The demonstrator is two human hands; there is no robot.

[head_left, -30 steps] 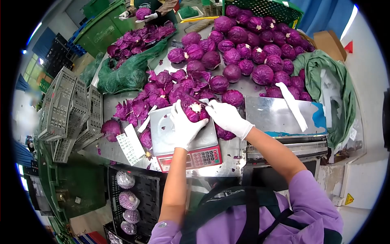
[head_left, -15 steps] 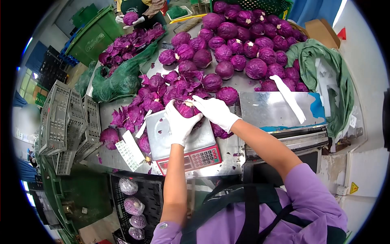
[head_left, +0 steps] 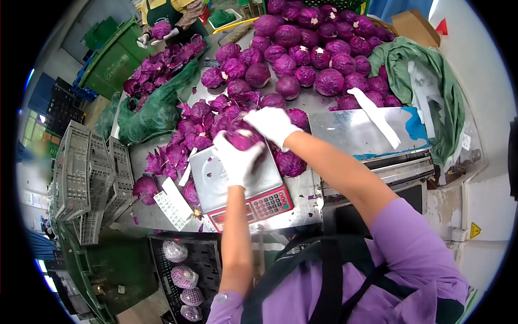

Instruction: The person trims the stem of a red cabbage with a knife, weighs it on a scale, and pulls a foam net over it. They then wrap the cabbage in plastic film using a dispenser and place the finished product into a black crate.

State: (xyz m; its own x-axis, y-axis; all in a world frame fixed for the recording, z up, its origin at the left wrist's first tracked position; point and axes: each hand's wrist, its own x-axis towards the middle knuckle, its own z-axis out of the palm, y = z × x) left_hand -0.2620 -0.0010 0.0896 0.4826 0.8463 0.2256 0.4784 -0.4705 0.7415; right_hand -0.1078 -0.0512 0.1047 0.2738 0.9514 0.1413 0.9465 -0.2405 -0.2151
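Evidently, the cabbage [head_left: 244,139] sits between both hands' fingers [head_left: 249,117].

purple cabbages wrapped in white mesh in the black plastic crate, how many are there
4, in one column in the black plastic crate: top cabbage, second cabbage, third cabbage and, near the picture's lower edge, lowest cabbage. More may be hidden beneath them.
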